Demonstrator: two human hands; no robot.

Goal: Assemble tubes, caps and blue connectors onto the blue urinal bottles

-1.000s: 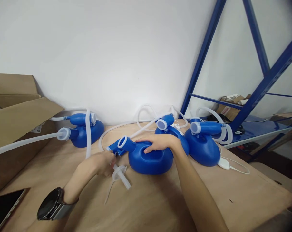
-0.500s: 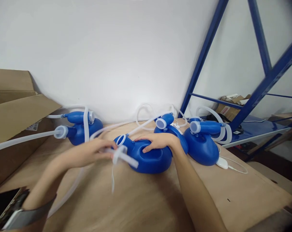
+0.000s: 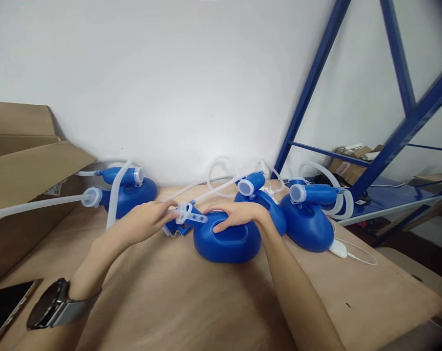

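Observation:
A blue plastic container (image 3: 226,239) with a neck lies on the wooden table (image 3: 206,302) in front of me. My right hand (image 3: 235,214) rests on top of it, fingers curled into its handle recess. My left hand (image 3: 148,219), a watch on its wrist, pinches a translucent white cap with a tube (image 3: 186,213) and holds it at the mouth of the container's neck. A white hose (image 3: 113,202) runs from the cap back past my left hand.
Three more blue containers with white hoses stand along the wall: one at left (image 3: 128,192), two at right (image 3: 259,200) (image 3: 307,219). An open cardboard box (image 3: 19,170) is at far left, a phone (image 3: 5,304) at the near left edge, a blue metal rack (image 3: 389,141) at right.
My left hand picked the white cap and tube up off the table and brought it to the mouth of the container's neck. My right hand stayed on the container.

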